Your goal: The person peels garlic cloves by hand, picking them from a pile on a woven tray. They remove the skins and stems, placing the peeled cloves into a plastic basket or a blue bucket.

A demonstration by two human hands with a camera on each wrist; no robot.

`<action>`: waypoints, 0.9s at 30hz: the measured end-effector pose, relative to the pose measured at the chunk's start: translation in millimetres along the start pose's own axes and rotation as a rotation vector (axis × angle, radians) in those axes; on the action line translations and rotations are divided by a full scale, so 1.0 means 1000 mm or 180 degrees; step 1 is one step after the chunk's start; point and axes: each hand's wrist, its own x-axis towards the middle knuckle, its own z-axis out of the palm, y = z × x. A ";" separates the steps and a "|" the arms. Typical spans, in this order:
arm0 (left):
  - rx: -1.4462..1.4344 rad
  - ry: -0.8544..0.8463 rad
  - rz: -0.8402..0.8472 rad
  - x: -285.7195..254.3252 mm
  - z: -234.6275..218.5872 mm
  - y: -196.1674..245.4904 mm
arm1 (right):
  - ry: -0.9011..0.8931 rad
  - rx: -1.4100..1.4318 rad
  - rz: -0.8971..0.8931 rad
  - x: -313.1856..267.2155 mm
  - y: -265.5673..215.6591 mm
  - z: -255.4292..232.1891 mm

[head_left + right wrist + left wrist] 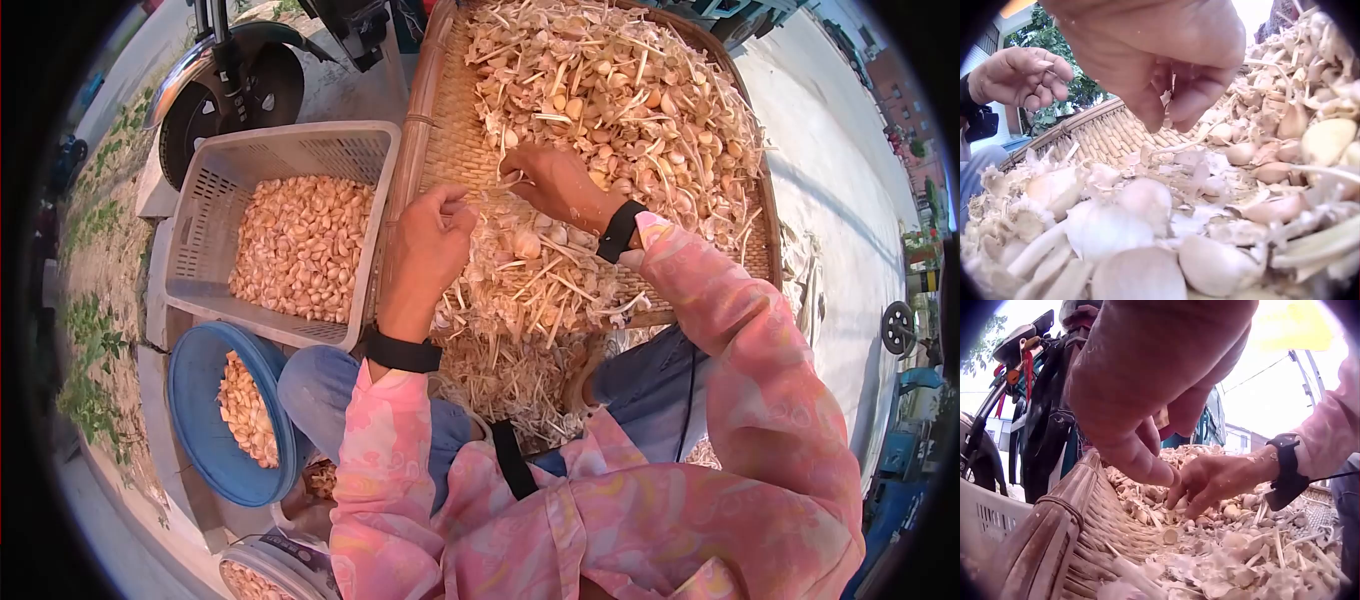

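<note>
Garlic cloves, dry skins and stalks make a heap (620,90) on a woven bamboo tray (445,150). Over the bare weave by the heap's near-left side, my right hand (562,185) points its fingers down. Its thumb and fingertips (1154,115) meet around a small pale bit of garlic skin (1166,98) in the right wrist view. My left hand (432,240) hangs above the tray's left rim with its fingers loosely bent. From the right wrist view, the left hand (1025,78) has its thumb across the bent fingers, its palm mostly hidden.
Left of the tray stands a grey plastic crate (385,190) holding cloves (300,240). Below it are a blue basin (195,400) with peeled cloves and a bucket (270,545). A wheel (265,85) stands behind the crate. Skins and stalks (510,375) lie between the knees.
</note>
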 end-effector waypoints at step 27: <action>-0.1738 0.0020 -0.0449 -0.050 0.070 0.029 | 0.0593 0.4490 0.1342 -0.089 -0.049 -0.012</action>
